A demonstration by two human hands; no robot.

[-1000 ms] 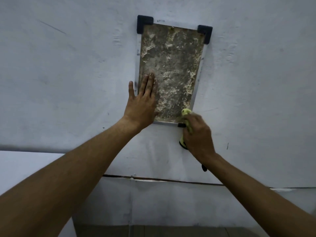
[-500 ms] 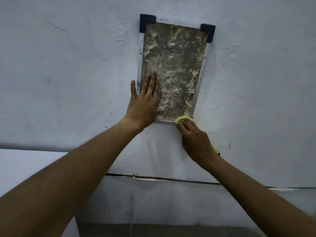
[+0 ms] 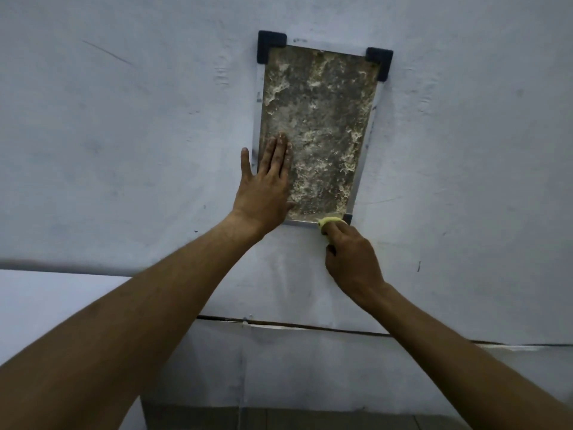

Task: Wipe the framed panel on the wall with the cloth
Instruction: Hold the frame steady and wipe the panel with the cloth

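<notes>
The framed panel (image 3: pixel 316 131) hangs on the pale wall (image 3: pixel 124 135) toward 12 o'clock of the view, one upright rectangle with a thin metal edge, its face mottled grey with pale crusty patches. Three black corner caps show: one at its 11 o'clock corner (image 3: pixel 271 45), one at 1 o'clock (image 3: pixel 380 62), and a small one at 5 o'clock (image 3: pixel 347 218); the 7 o'clock corner is hidden under a hand. The single yellow-green cloth (image 3: pixel 330 221) touches the bottom rail at 5 o'clock, just beside that small cap, bunched in the right hand (image 3: pixel 350 259), whose fingers curl round it. The left hand (image 3: pixel 263 187) lies flat on the panel's 7 o'clock part, fingers straight and together, holding nothing, thumb spread out onto the wall. Toward 6 o'clock one dark line (image 3: pixel 310 326) runs across the wall
</notes>
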